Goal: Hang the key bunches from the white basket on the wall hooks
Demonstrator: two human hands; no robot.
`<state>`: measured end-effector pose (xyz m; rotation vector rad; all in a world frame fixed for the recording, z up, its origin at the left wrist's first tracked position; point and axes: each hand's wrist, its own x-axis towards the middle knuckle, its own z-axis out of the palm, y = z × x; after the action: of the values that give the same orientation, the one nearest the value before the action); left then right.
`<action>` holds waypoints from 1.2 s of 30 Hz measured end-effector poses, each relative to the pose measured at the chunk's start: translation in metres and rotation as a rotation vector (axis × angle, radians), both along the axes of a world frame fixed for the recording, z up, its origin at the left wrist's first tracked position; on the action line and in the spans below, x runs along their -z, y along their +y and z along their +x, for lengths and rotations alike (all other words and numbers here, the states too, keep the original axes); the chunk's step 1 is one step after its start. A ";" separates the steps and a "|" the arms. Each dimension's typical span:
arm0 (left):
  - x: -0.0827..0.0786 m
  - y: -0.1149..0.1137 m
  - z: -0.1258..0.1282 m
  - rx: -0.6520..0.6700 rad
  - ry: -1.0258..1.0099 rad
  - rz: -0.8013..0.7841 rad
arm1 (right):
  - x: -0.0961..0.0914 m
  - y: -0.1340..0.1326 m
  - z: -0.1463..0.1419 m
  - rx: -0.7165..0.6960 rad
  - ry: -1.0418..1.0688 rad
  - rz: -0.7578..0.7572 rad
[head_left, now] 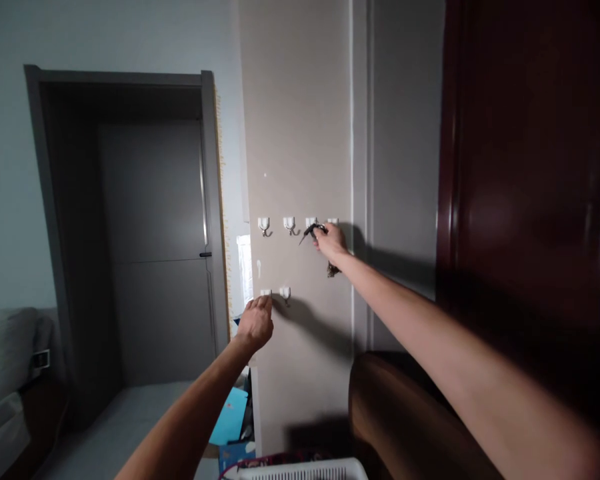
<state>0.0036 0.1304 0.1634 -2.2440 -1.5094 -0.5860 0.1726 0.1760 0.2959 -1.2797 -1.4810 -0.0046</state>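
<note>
White wall hooks (289, 225) line the beige wall panel in two rows. My right hand (333, 241) is at the right end of the upper row, its fingers closed on a small black-handled tool with a thin metal tip (310, 231) that points down and left. A dark brassy bunch (333, 269), perhaps keys, hangs just under this hand; what it hangs from is hidden. My left hand (257, 321) is raised to the lower-left hook (266, 293), fingers bent and together, covering the hook's lower part. Beside it, another lower hook (285, 293) shows.
A white slotted basket (300, 471) stands at the bottom, near a brown rounded piece of furniture (395, 413). Blue items (231, 417) lie low beside the panel. A grey door (155, 253) is at left, a dark red door (530, 167) at right, a sofa (5, 353) far left.
</note>
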 end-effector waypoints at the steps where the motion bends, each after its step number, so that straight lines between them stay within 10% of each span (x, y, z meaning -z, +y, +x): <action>1: 0.001 -0.001 0.000 0.003 0.016 0.005 | -0.007 -0.002 0.001 -0.047 0.051 0.018; 5: 0.002 -0.006 0.002 -0.039 0.032 -0.007 | -0.014 -0.010 0.017 -0.037 0.136 0.066; 16: -0.009 -0.008 0.016 -0.119 0.054 0.017 | 0.063 0.002 0.054 0.263 0.024 -0.128; 24: -0.010 -0.010 0.014 -0.105 0.068 -0.010 | 0.012 -0.007 0.048 0.129 0.427 -0.019; 30: -0.009 -0.010 0.016 -0.104 0.056 -0.014 | -0.040 -0.026 0.038 -0.059 0.350 -0.061; 36: -0.003 -0.013 0.002 -0.059 -0.042 -0.100 | -0.012 -0.054 0.018 -0.330 0.155 -0.199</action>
<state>0.0060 0.1173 0.1668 -2.2648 -1.6537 -0.5554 0.1909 0.1223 0.3080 -1.1481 -1.5693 0.4588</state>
